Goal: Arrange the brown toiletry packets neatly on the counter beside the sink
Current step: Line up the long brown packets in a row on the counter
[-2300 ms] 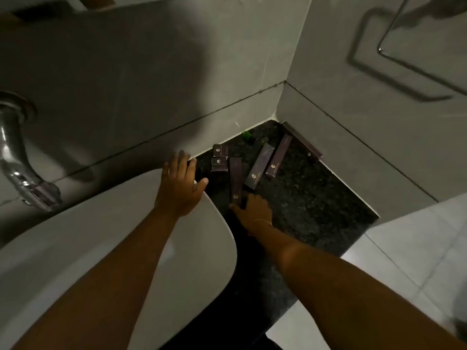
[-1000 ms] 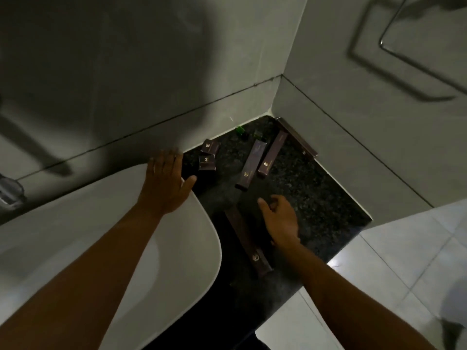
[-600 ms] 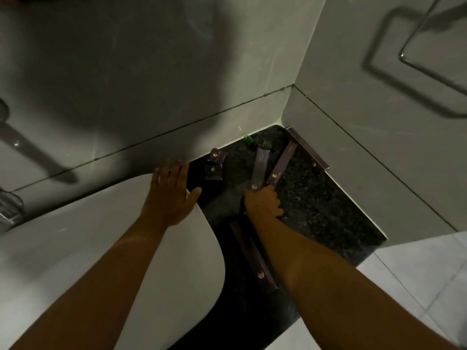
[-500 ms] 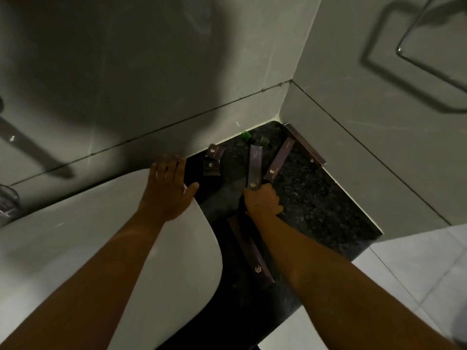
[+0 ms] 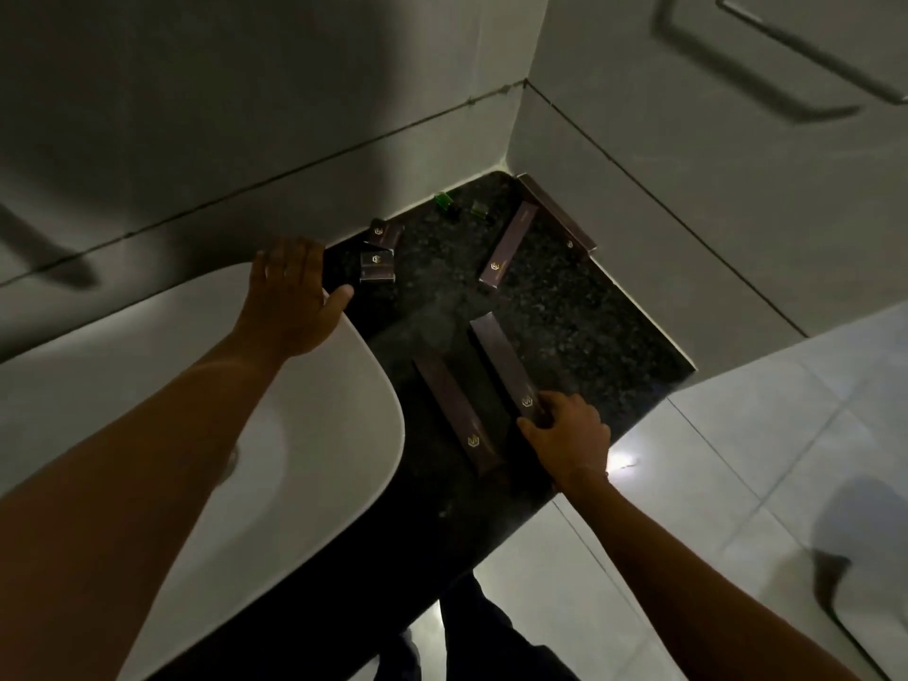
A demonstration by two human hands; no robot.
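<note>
On the dark speckled counter point(image 5: 580, 326) two long brown packets lie side by side near the front edge. My right hand point(image 5: 565, 435) pinches the near end of the right one point(image 5: 501, 366); the left one point(image 5: 454, 415) lies free beside it. A third long packet point(image 5: 508, 243) lies slanted farther back, and another long packet point(image 5: 555, 213) rests along the right wall. Two small brown boxes point(image 5: 378, 265) point(image 5: 385, 233) sit near the back wall. My left hand point(image 5: 290, 297) lies flat on the rim of the white sink point(image 5: 344, 484).
Two small green items point(image 5: 444, 201) point(image 5: 479, 208) stand in the back corner. Grey tiled walls close the counter at the back and right. The counter's front edge drops to a pale tiled floor point(image 5: 737, 484). A metal towel rail point(image 5: 806, 46) hangs upper right.
My right hand took the long packet from the middle of the counter and drew it toward the front edge, beside the packet laid there earlier. My left hand stayed on the sink rim.
</note>
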